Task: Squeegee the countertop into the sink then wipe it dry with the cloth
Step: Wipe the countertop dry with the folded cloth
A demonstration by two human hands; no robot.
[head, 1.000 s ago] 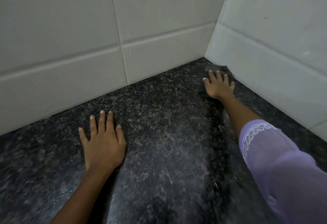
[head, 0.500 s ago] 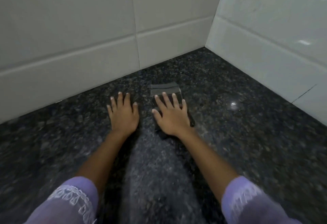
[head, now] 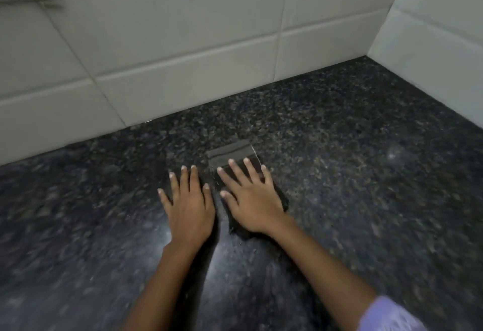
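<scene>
Both hands have barely shifted: right hand [head: 251, 200] presses flat on the cloth [head: 232, 154], left hand [head: 189, 200] flat on countertop [head: 366, 187].

text: none legible | labels, brands, numbers, signs: none seen | surfaces checked: dark speckled granite countertop [head: 339, 174], pale glazed wall tiles [head: 183, 43], folded dark grey cloth [head: 232, 153]

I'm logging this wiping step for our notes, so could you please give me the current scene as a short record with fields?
surface: dark speckled countertop, meeting white tiled walls at a corner
cloth: dark folded cloth lying flat on the countertop
right hand: right hand flat on the cloth, fingers straight and spread
left hand: left hand flat on the bare countertop, just beside the cloth
sink: not in view
squeegee: not in view
</scene>
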